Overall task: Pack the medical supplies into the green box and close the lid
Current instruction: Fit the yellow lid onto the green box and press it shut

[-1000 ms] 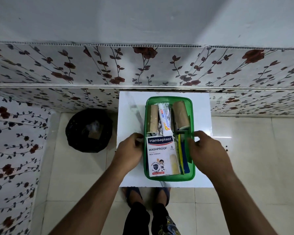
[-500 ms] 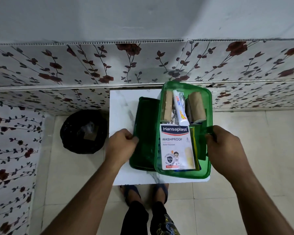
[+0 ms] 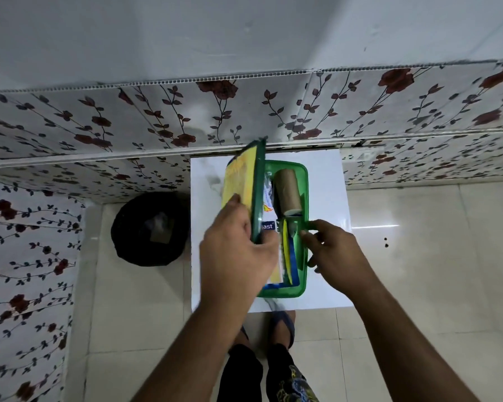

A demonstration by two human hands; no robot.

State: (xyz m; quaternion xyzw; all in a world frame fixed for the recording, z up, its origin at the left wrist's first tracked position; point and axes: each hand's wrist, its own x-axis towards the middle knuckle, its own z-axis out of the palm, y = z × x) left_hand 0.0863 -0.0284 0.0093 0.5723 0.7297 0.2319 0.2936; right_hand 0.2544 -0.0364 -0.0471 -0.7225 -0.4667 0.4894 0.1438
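Observation:
The green box stands on a small white table. Inside it I see a brown bandage roll, a white tube, and part of the white Hansaplast plaster pack beside yellow and blue flat packs. My left hand grips the green lid, which stands on edge over the box's left side, its yellow label facing left. My right hand holds the box's right rim at the side clip.
A black bin sits on the tiled floor left of the table. A flower-patterned wall runs right behind the table and along the left. My feet in sandals show below the table's front edge.
The box, lifted off the lid to the right half a second ago, is back at the table's centre. My left hand has raised the lid from flat on the table to upright over the box.

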